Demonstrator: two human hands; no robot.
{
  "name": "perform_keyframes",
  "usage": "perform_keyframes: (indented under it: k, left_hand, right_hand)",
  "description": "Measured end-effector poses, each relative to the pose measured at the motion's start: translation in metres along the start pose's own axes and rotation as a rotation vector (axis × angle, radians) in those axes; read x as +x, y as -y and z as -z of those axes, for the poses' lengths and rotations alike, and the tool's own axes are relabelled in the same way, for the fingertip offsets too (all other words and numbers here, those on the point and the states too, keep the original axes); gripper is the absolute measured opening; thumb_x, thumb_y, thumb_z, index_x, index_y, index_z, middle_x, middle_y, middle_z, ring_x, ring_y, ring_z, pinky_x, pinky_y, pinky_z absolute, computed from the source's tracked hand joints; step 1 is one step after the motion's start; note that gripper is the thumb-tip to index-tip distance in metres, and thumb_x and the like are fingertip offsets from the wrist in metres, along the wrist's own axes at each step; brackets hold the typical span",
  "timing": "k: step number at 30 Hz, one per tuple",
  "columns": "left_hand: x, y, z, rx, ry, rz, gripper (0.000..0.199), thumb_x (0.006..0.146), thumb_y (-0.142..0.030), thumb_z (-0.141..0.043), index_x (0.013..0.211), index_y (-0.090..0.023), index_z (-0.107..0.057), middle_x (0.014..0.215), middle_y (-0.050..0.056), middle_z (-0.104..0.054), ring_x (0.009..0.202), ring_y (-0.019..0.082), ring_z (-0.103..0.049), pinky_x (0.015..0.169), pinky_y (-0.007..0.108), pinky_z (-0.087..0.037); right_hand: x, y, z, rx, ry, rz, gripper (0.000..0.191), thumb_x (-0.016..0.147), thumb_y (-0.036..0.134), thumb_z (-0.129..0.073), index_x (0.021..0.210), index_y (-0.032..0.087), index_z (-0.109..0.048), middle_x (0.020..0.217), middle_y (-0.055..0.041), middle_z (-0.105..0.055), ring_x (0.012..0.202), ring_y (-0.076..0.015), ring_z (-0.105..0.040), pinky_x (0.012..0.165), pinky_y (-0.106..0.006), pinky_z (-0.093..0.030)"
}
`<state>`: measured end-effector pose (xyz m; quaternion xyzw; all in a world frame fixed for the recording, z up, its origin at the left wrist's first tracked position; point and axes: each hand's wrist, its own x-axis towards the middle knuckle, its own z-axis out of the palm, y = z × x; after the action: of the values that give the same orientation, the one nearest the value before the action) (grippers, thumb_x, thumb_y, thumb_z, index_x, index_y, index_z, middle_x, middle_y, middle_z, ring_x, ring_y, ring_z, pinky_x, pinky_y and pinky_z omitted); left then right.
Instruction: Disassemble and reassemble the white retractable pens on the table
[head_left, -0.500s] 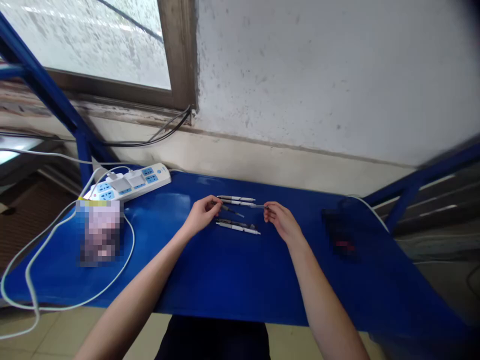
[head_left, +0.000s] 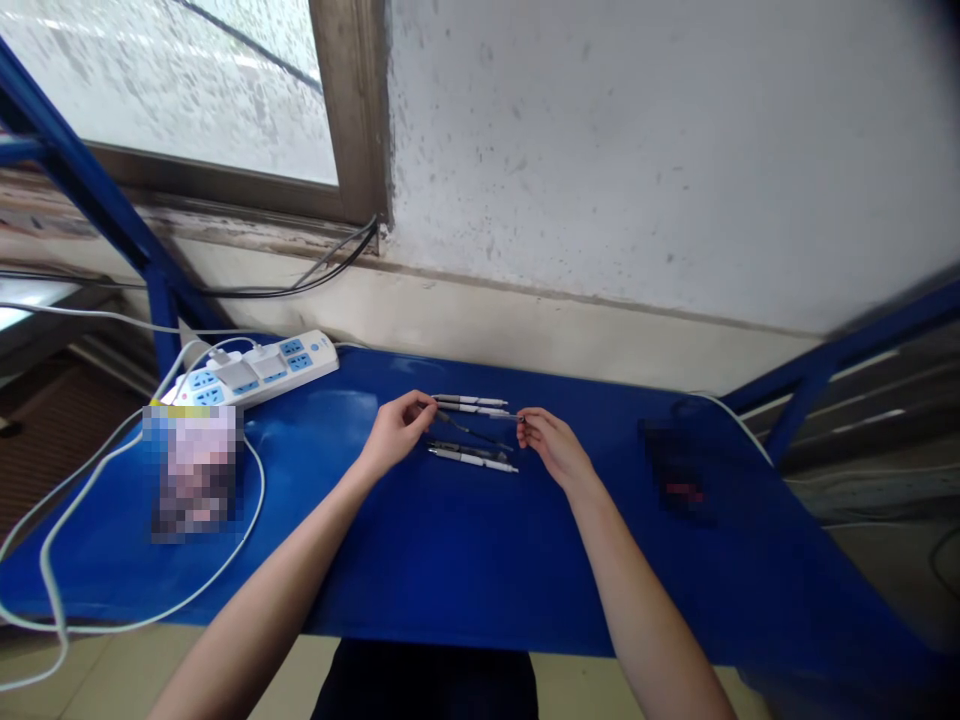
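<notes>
My left hand (head_left: 397, 435) is closed in a pinch on a dark pen part. From it a thin, dark refill (head_left: 480, 436) slants down to the right over the blue tabletop (head_left: 465, 560). My right hand (head_left: 553, 445) pinches a short, see-through pen barrel (head_left: 504, 416), which points left toward the other hand. The two pieces are apart. Behind them lie two white-and-grey pens (head_left: 469, 402), side by side. In front rest a white pen (head_left: 472, 460) and a darker pen (head_left: 457, 447) close together. The fingers partly hide the held ends.
A white power strip (head_left: 255, 372) with plugs stands at the back left, near a blurred-out packet (head_left: 196, 470). White cables (head_left: 247, 530) loop over the left side. Toward the right lies a dark object (head_left: 679, 480). Blue frame bars (head_left: 810, 400) flank the table; a wall rises behind.
More of the thin refill now shows beyond my left hand, reaching further right. My right hand has come slightly left with the barrel. The view has shifted a little.
</notes>
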<state>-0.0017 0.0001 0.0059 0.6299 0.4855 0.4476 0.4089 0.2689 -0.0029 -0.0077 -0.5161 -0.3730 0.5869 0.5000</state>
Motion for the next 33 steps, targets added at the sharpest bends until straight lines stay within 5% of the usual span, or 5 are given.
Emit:
perform_keyframes:
  k: [8, 15, 20, 33]
  left_hand:
    - [0.004, 0.007, 0.006, -0.094, -0.111, 0.054, 0.024, 0.083, -0.041, -0.059, 0.084, -0.017, -0.061, 0.066, 0.0, -0.063, 0.058, 0.013, -0.057, 0.057, 0.024, -0.043]
    - [0.004, 0.009, 0.0, -0.472, 0.029, 0.241, 0.032, 0.069, -0.039, -0.074, 0.08, -0.016, -0.055, 0.083, 0.006, -0.071, 0.072, 0.015, -0.065, 0.065, 0.025, -0.047]
    - [0.003, 0.01, -0.002, -0.564, 0.077, 0.289, 0.039, 0.073, -0.04, -0.072, 0.099, -0.016, -0.057, 0.089, 0.007, -0.07, 0.077, 0.017, -0.067, 0.068, 0.026, -0.048]
    - [0.003, 0.008, 0.0, -0.466, 0.045, 0.176, 0.039, 0.073, -0.034, -0.07, 0.107, -0.017, -0.059, 0.091, 0.004, -0.067, 0.079, 0.016, -0.067, 0.07, 0.026, -0.049]
  right_hand:
    - [0.0, 0.003, 0.002, 0.104, 0.02, -0.034, 0.022, 0.064, 0.031, -0.076, 0.079, 0.019, -0.066, 0.067, -0.0017, -0.063, 0.066, -0.0159, -0.058, 0.057, -0.027, -0.042]
    - [-0.001, 0.004, 0.001, 0.18, 0.046, -0.054, 0.024, 0.063, 0.032, -0.081, 0.079, 0.021, -0.067, 0.07, -0.0003, -0.062, 0.069, -0.0155, -0.058, 0.059, -0.027, -0.043]
    - [-0.001, 0.005, 0.0, 0.17, 0.051, -0.086, 0.027, 0.062, 0.03, -0.08, 0.087, 0.02, -0.072, 0.076, -0.003, -0.065, 0.072, -0.0169, -0.058, 0.06, -0.029, -0.044]
    - [-0.001, 0.003, 0.0, 0.102, 0.134, -0.076, 0.026, 0.073, 0.043, -0.071, 0.086, 0.02, -0.072, 0.073, -0.0035, -0.061, 0.068, -0.0166, -0.056, 0.06, -0.03, -0.045]
